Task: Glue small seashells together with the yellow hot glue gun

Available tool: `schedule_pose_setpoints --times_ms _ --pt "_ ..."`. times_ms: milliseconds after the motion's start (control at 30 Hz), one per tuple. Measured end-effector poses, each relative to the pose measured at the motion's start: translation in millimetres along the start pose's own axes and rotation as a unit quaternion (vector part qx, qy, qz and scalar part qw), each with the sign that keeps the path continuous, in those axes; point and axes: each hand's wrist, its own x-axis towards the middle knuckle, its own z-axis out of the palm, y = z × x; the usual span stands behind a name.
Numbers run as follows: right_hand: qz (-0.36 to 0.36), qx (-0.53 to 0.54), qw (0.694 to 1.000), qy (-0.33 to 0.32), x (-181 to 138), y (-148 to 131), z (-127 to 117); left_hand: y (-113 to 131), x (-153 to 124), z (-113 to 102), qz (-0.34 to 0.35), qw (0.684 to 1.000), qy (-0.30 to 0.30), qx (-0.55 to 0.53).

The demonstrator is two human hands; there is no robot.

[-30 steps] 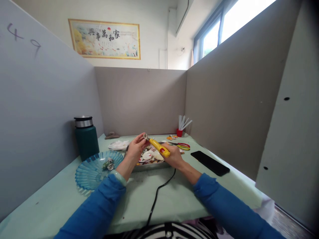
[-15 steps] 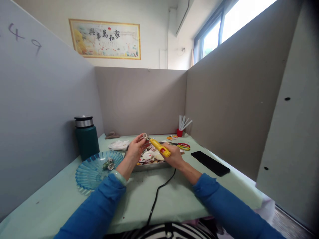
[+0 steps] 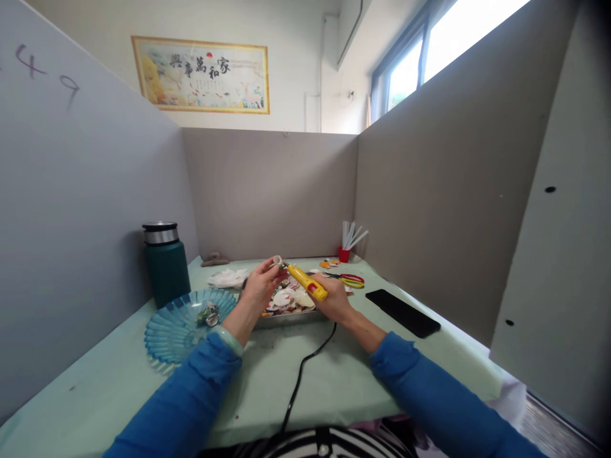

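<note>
My left hand [image 3: 261, 284] pinches a small pale, round piece [image 3: 277, 260], perhaps a shell, in its fingertips. Wrapped round a yellow corded glue gun [image 3: 305, 281] is my right hand [image 3: 333, 298]; the tool's tip points at the small piece, and whether they touch I cannot tell. Both hands are above a metal tray [image 3: 291, 320] full of shells [image 3: 285, 298] and coloured bits, partly hiding it. Left of my left wrist, a blue fluted glass plate [image 3: 160, 334] holds a small cluster of greenish and silvery pieces [image 3: 209, 313].
A green bottle [image 3: 167, 267] stands behind the plate, near white tissue [image 3: 227, 278]. To the right lie scissors [image 3: 352, 280] and a black phone [image 3: 403, 313]. White sticks stand in a red cup [image 3: 344, 254]. A black cord [image 3: 300, 375] crosses the table front. Partitions enclose three sides.
Almost nothing differs. Both hands keep their grips, and the glue gun has shifted only very slightly against the small round piece.
</note>
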Motion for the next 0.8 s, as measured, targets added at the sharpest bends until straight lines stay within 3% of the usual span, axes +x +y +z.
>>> schedule_pose_setpoints --times_ms 800 --pt "-0.006 0.010 1.000 -0.007 0.2 0.0 -0.1 1.9 -2.3 3.1 -0.014 1.000 0.012 -0.016"
